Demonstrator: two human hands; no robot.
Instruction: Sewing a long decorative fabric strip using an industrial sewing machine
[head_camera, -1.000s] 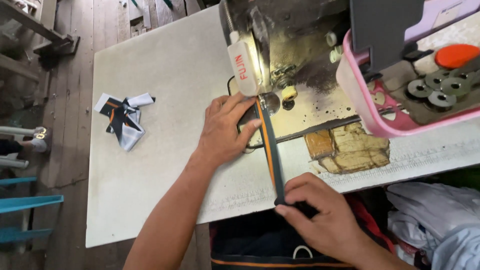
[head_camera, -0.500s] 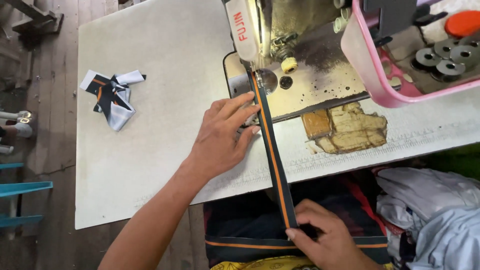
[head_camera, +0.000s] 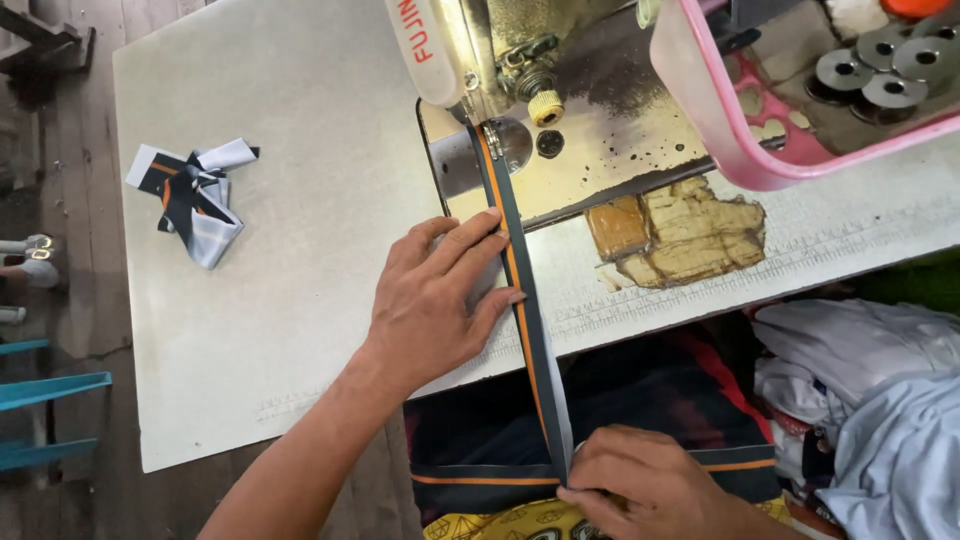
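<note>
The dark strip (head_camera: 525, 310) with orange edge runs from the sewing machine (head_camera: 470, 60) at 12 o'clock over the counter (head_camera: 300, 150) edge. It seems soft and light. The left hand (head_camera: 440, 300) presses it with flat, open fingers; the right hand (head_camera: 640, 480) pinches its lower end.

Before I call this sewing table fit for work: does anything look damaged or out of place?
Yes: the table top is worn through beside the machine, a ragged brown patch right of the strip. Dark specks stain the machine bed.
</note>
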